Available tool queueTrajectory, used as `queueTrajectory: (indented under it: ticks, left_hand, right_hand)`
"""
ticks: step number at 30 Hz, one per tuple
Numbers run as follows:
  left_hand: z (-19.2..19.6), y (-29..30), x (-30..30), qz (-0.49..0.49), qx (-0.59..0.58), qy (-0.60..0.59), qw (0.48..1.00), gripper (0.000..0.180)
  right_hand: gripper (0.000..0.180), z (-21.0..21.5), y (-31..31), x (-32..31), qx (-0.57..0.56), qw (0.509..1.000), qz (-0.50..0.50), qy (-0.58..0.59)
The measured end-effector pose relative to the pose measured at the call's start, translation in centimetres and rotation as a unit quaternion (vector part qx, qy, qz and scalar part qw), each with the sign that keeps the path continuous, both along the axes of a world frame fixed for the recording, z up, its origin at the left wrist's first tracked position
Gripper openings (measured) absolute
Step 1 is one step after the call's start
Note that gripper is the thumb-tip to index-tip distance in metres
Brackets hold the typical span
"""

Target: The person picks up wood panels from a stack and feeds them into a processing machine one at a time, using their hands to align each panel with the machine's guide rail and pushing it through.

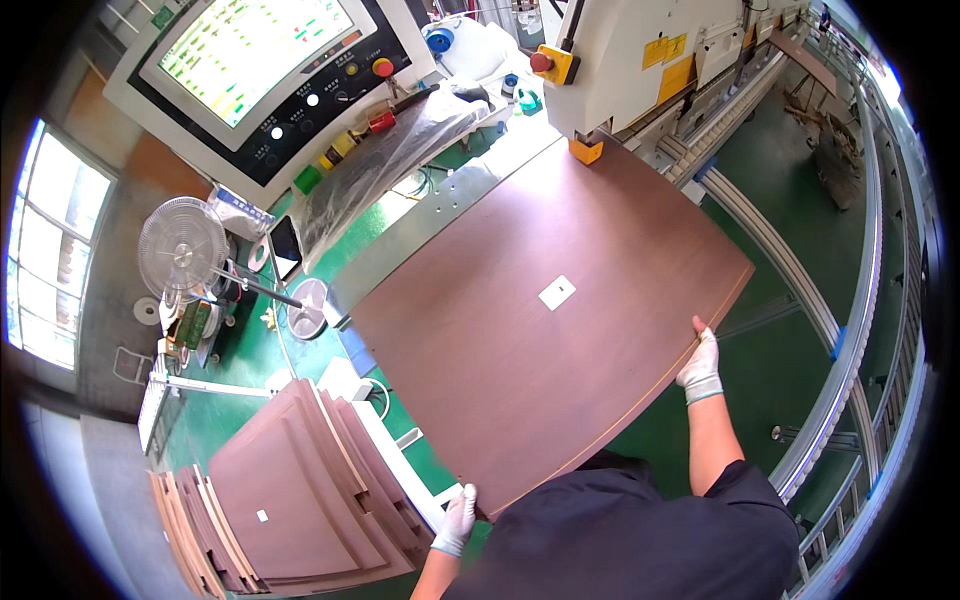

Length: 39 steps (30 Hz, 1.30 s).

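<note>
Operator: What is holding things near me?

Spotter: At the left of the frame, a small cart (208, 352) stands crowded with items too small to tell apart. In the lower left, brown boards (285, 490) sit in an uneven stack beside a white frame (395, 455).

Operator: And what else surrounds me, or blocks the view?

Spotter: A control console (240, 90) with a lit screen fills the upper left, and a crumpled plastic sheet (365, 165) lies below it. Your fan (183, 250) is at the left, its pole slanting across to a round base. At the top, right of centre, the machine housing (640, 60) hangs over the panel's far end, and its orange block (587, 151) hides a little of that end. Curved metal rails (850, 360) run down the right side.

Operator: Where is my piece, and how am I holding it?

Spotter: Your brown panel (560, 350) spans the middle of the frame, a white label (557, 292) on its face. Your gloved right hand (700, 367) grips its right edge, thumb on top, fingers mostly hidden. Your gloved left hand (457, 522) touches its bottom corner at lower centre; I cannot tell how far it is closed.
</note>
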<state>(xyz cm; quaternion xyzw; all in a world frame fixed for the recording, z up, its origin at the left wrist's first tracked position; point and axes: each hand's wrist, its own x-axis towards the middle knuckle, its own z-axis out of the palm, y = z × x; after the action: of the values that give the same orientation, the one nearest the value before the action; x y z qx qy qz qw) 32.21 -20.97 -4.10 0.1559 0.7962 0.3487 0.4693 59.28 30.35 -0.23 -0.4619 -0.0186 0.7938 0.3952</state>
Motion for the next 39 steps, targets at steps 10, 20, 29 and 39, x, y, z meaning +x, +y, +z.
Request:
queueTrajectory:
  ticks: [10, 20, 29, 39]
  left_hand:
    - [0.3, 12.8, 0.9, -0.254, 0.104, 0.154, 0.949, 0.061]
    - [5.4, 23.7, -7.1, -0.223, 0.061, 0.492, 0.839, 0.071]
    - [2.6, 26.9, -8.5, -0.3, -0.029, 0.442, 0.845, 0.108]
    - [3.3, 21.3, -10.1, -0.157, 0.132, 0.37, 0.906, 0.059]
  right_hand:
    - [0.051, -2.5, 4.6, 1.5, 0.111, 0.985, -0.098, -0.093]
    - [0.056, -0.9, -16.2, -6.9, -0.057, 0.986, 0.04, 0.151]
    - [0.054, 0.6, -6.5, -3.4, 0.003, 0.995, 0.021, 0.102]
    - [0.044, -3.0, -4.5, -2.2, 0.034, 0.995, -0.035, -0.086]
